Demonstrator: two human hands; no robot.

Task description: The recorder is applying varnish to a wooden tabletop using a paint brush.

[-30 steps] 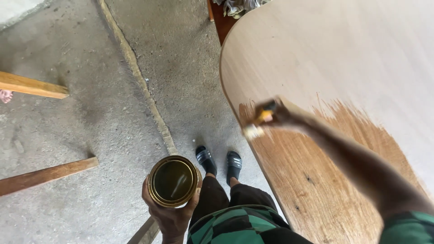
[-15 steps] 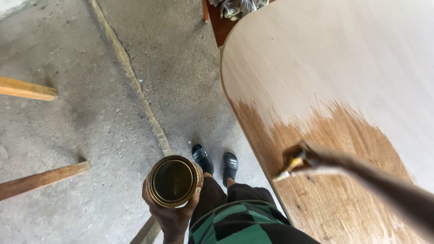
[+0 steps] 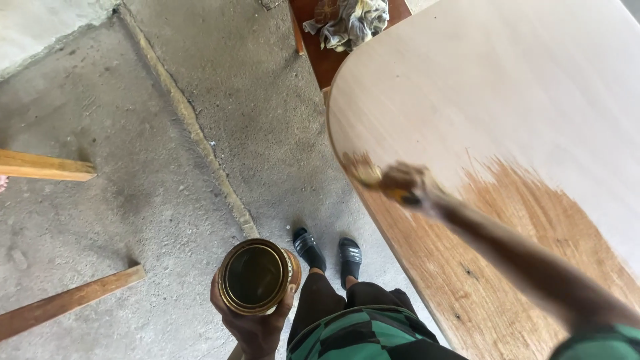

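My left hand (image 3: 257, 327) holds an open round tin (image 3: 255, 276) of dark liquid from below, out over the concrete floor. My right hand (image 3: 403, 181), blurred by motion, grips a brush (image 3: 368, 175) whose bristles touch the rounded wooden tabletop (image 3: 507, 100) near its left edge. The near part of the tabletop is coated a wet orange-brown (image 3: 467, 267); the far part is pale bare wood.
A crumpled rag (image 3: 347, 23) lies on a reddish wooden piece beyond the table. Two wooden bars (image 3: 47, 167) (image 3: 67, 301) lie on the concrete floor (image 3: 133, 133) at left. My feet in dark sandals (image 3: 330, 250) stand beside the table edge.
My right hand swept the brush along the tabletop edge: toward me half a second ago, now back out to the boundary of bare wood. The tin stays put.
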